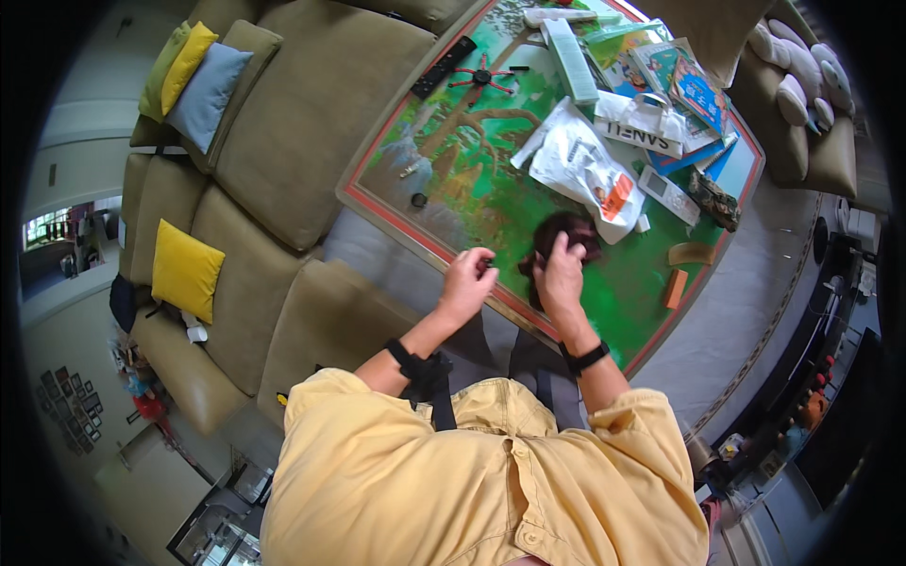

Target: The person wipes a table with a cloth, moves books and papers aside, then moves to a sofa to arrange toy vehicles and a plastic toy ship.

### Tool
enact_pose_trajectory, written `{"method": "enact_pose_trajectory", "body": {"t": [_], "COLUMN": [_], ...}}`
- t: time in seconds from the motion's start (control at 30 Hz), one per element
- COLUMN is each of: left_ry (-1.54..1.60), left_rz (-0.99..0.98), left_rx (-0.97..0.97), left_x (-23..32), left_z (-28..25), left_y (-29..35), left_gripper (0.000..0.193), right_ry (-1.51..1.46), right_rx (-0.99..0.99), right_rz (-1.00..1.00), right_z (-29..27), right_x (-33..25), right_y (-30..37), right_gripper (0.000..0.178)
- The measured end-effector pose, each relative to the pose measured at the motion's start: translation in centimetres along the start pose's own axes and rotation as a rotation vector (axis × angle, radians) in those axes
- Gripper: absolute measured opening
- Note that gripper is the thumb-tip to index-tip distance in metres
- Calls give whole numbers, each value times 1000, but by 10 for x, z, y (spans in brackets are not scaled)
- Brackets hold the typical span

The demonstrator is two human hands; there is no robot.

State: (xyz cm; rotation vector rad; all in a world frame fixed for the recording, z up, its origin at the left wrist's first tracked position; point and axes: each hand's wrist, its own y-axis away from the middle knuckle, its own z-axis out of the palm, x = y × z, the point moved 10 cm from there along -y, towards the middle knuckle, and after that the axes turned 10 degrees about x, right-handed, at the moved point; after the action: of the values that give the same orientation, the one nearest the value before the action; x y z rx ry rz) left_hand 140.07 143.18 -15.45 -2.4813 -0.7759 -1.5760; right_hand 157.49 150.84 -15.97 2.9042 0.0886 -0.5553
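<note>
My left hand (461, 288) is over the near edge of the table, its fingers closed on a small dark piece (485, 267) too small to make out. My right hand (562, 280) rests on a dark maroon, soft-looking thing (559, 232), blurred and partly covered by the fingers, which seem to grip it. This maroon thing lies on the green picture-topped table (618, 311), close to a white plastic bag (571, 160). A small black round piece (419, 200) sits on the table farther left.
At the table's far left are a black remote control (436, 75) and a red-armed, spider-like frame (482, 76). Books (700, 94), a white handset (670, 196), a camouflage pouch (714, 200) and an orange block (676, 289) lie right. A brown sofa (321, 90) stands left.
</note>
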Motion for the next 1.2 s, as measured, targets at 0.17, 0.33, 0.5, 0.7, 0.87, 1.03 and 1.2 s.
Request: {"method": "enact_pose_trajectory", "body": {"t": [0.17,0.33,0.5,0.7,0.87,1.03,1.2], "left_ry": [304,513,91,-732,-656,-463,-403], "left_rz": [-282,-523,-440,-15,106,-44,93], "left_rx": [71,12,116,220,3,-43,-11], "left_x": [-59,-60,-60,-40,-50,-71,-48], "left_z": [-71,-83,-101,-104,-84,-105,-124], "left_y": [-37,-76,-104,-119,-131,-157,-187], "left_gripper": [17,10,19,53,33,17,22], "right_ry": [34,49,34,208,188,54,-13], "right_rx": [-36,-9,73,220,224,129,105], "right_rz": [-301,-580,-257,408,356,102,-80], "right_z": [38,46,-20,-83,-46,-3,41], "right_x": [-112,-141,4,195,161,-6,-116], "right_y": [-23,33,53,96,114,74,0], "right_gripper": [49,41,55,60,65,61,57]}}
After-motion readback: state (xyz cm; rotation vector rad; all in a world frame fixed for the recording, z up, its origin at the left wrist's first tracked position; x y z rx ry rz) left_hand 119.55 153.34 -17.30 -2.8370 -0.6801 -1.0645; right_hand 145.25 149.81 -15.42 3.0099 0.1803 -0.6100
